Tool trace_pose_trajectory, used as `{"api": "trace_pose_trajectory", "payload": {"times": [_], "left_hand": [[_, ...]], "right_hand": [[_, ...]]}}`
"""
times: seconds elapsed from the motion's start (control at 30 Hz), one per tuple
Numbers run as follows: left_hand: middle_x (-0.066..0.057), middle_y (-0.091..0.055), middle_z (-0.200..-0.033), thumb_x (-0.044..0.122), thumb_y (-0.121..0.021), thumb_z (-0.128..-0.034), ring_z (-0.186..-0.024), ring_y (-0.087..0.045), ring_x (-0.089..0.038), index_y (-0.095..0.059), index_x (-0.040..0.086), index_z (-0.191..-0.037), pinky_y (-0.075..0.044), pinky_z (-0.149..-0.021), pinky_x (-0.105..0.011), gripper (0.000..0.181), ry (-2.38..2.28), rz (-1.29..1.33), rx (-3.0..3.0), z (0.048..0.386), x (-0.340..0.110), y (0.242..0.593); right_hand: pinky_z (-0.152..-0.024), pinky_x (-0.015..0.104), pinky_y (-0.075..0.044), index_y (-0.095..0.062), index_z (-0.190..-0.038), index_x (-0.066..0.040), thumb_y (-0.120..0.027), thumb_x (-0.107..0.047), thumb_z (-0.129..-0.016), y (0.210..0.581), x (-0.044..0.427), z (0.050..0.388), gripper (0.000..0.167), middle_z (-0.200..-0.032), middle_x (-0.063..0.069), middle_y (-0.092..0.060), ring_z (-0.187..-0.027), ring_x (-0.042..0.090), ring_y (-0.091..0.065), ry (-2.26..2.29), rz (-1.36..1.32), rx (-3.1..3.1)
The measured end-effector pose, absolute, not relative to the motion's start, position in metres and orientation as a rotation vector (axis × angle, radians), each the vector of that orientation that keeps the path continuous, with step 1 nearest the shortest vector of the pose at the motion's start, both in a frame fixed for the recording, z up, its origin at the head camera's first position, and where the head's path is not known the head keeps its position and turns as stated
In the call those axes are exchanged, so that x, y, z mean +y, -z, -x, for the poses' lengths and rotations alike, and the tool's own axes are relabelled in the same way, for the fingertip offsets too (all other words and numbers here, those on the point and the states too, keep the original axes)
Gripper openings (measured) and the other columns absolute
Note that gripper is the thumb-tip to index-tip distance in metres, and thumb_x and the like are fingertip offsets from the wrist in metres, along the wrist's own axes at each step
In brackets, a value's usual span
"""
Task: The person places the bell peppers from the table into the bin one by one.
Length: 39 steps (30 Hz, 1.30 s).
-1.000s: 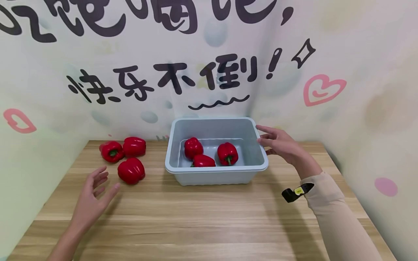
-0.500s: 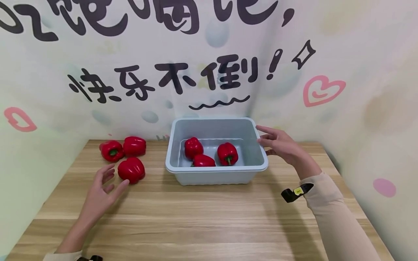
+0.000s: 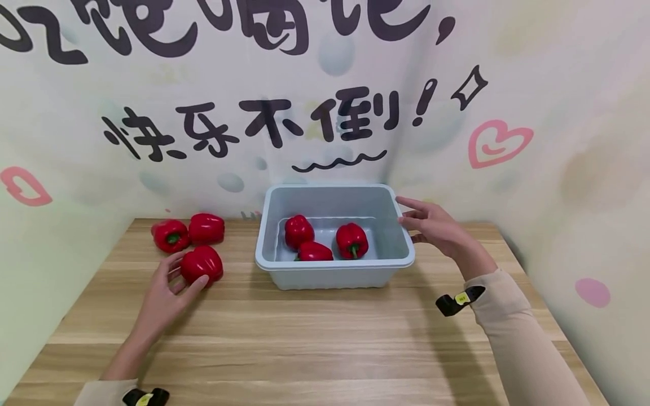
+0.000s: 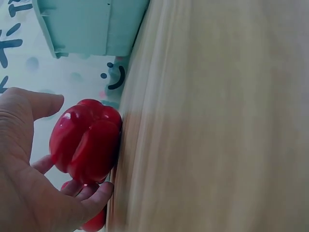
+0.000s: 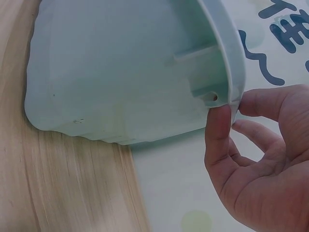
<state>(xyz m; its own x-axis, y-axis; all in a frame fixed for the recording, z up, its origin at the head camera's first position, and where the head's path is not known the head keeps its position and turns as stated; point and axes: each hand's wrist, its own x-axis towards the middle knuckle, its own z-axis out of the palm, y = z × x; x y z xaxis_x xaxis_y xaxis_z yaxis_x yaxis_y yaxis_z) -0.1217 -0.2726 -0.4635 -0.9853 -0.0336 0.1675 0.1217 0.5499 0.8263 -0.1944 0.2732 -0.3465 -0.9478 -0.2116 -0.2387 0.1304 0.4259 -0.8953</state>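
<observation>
My left hand (image 3: 165,296) reaches around the nearest red bell pepper (image 3: 202,265) on the left. In the left wrist view, the thumb (image 4: 47,105) stands a little apart from that pepper and the other fingers lie beside and under it. Two more bell peppers, one with its green stem (image 3: 172,238) facing me, lie just behind. My right hand (image 3: 437,228) holds the right rim of a light blue plastic tub (image 3: 330,276); the right wrist view shows fingertips on either side of the rim. Inside the tub lie three red bell peppers (image 3: 352,241).
The tub stands at the back middle of the wooden table (image 3: 315,349), close to a printed wall cloth (image 3: 213,186) with black lettering. Side walls flank the table left and right. Each sleeve cuff bears a black wrist camera (image 3: 459,300).
My left hand has moved forward and right, from short of the nearest bell pepper to around it. The right hand stays at the tub's rim, and the peppers have not moved.
</observation>
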Motion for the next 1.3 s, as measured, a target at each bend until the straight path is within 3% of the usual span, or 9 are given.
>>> {"api": "trace_pose_trajectory", "payload": {"times": [0.2, 0.27, 0.33, 0.43, 0.47, 0.8, 1.07, 1.3], "left_hand": [[-0.029, -0.042, -0.155, 0.030, -0.075, -0.0984, -0.136, -0.047, -0.048, -0.031, 0.001, -0.160, -0.040, -0.086, 0.003, 0.081, 1.390, 0.049, -2.626, 0.131, -0.268, 0.465], [-0.029, -0.041, -0.156, 0.031, -0.076, -0.0978, -0.137, -0.046, -0.048, -0.031, 0.002, -0.161, -0.052, -0.095, -0.013, 0.083, 1.357, 0.025, -2.646, 0.133, -0.265, 0.466], [-0.029, -0.040, -0.157, 0.032, -0.075, -0.0974, -0.138, -0.044, -0.049, -0.030, 0.003, -0.161, -0.059, -0.102, -0.036, 0.083, 1.327, -0.002, -2.663, 0.135, -0.263, 0.467], [-0.030, -0.038, -0.158, 0.032, -0.076, -0.0962, -0.139, -0.041, -0.051, -0.028, 0.004, -0.161, -0.053, -0.103, -0.070, 0.086, 1.301, -0.017, -2.673, 0.137, -0.259, 0.468], [-0.030, -0.037, -0.158, 0.032, -0.076, -0.0962, -0.140, -0.040, -0.051, -0.028, 0.004, -0.162, -0.052, -0.103, -0.072, 0.086, 1.301, -0.020, -2.673, 0.138, -0.258, 0.468], [-0.030, -0.039, -0.156, 0.045, -0.077, -0.0937, -0.138, -0.041, -0.052, -0.028, 0.005, -0.162, -0.055, -0.099, -0.072, 0.093, 1.236, -0.064, -2.713, 0.152, -0.251, 0.469], [-0.029, -0.041, -0.155, 0.046, -0.085, -0.0866, -0.138, -0.043, -0.050, -0.026, 0.007, -0.163, -0.054, -0.102, -0.070, 0.104, 1.252, -0.161, -2.692, 0.161, -0.242, 0.471], [-0.029, -0.043, -0.153, 0.044, -0.083, -0.0874, -0.135, -0.048, -0.048, -0.022, 0.001, -0.161, -0.055, -0.104, -0.065, 0.105, 1.299, -0.268, -2.730, 0.160, -0.239, 0.469]], "right_hand": [[-0.097, 0.037, -0.060, -0.027, -0.169, -0.023, -0.060, -0.018, -0.107, 0.346, 0.275, 0.194, 0.071, -0.154, 0.025, -0.052, -0.133, 0.036, -0.057, 1.522, 0.069, 2.380], [-0.098, 0.038, -0.060, -0.027, -0.169, -0.023, -0.061, -0.019, -0.107, 0.346, 0.275, 0.195, 0.071, -0.154, 0.025, -0.052, -0.133, 0.036, -0.057, 1.521, 0.071, 2.377], [-0.099, 0.039, -0.060, -0.027, -0.169, -0.023, -0.061, -0.019, -0.107, 0.347, 0.276, 0.195, 0.071, -0.156, 0.025, -0.052, -0.134, 0.037, -0.057, 1.523, 0.079, 2.373], [-0.098, 0.039, -0.060, -0.028, -0.169, -0.023, -0.061, -0.019, -0.107, 0.348, 0.275, 0.195, 0.071, -0.156, 0.025, -0.052, -0.134, 0.037, -0.057, 1.523, 0.085, 2.373], [-0.098, 0.038, -0.061, -0.028, -0.169, -0.023, -0.061, -0.019, -0.107, 0.348, 0.275, 0.195, 0.071, -0.156, 0.025, -0.052, -0.133, 0.037, -0.057, 1.526, 0.082, 2.373], [-0.098, 0.040, -0.062, -0.029, -0.169, -0.023, -0.062, -0.019, -0.107, 0.348, 0.276, 0.196, 0.070, -0.153, 0.025, -0.053, -0.131, 0.036, -0.058, 1.523, 0.081, 2.382], [-0.098, 0.041, -0.062, -0.030, -0.168, -0.023, -0.062, -0.020, -0.106, 0.350, 0.278, 0.196, 0.070, -0.155, 0.023, -0.053, -0.133, 0.035, -0.058, 1.538, 0.083, 2.375], [-0.100, 0.042, -0.061, -0.029, -0.168, -0.024, -0.062, -0.021, -0.106, 0.350, 0.276, 0.195, 0.070, -0.154, 0.024, -0.053, -0.133, 0.037, -0.057, 1.548, 0.085, 2.369]]}}
